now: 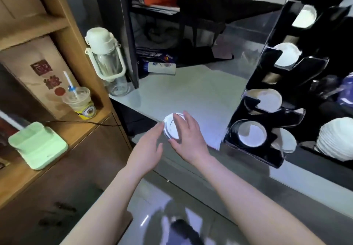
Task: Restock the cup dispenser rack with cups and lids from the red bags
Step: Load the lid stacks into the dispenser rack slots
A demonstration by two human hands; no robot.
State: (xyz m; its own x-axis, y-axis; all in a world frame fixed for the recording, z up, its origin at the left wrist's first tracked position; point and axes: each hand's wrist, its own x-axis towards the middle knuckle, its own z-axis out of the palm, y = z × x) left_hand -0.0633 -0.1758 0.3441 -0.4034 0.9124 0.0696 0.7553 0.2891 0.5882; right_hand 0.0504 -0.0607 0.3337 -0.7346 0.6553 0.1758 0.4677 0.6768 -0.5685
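A white stack of lids (170, 128) is sitting near the front edge of the pale counter (193, 95), to the left of the black dispenser rack (271, 99). The right hand (188, 133) is lying over the stack's right half with fingers spread and lightly curved, covering much of it; whether the grip is actually closing on the stack or only resting there is hard to tell. The left hand (148, 145) is reaching in from the stack's left, fingers straight and relaxed, its fingertips at or just beside the rim; contact is unclear.

The rack is showing round openings with white cup bottoms or lids inside, but its right side is running out of view. Right of the rack's lowest opening, a ribbed white pile of cups or lids (338, 139) is partly cut off by the edge.

Left of the stack of lids, beyond the counter, a clear water bottle (107, 61) with a pale cap is standing, and a plastic drink cup (80, 101) with a straw is sitting on a wooden shelf. The red bags cannot be made out.
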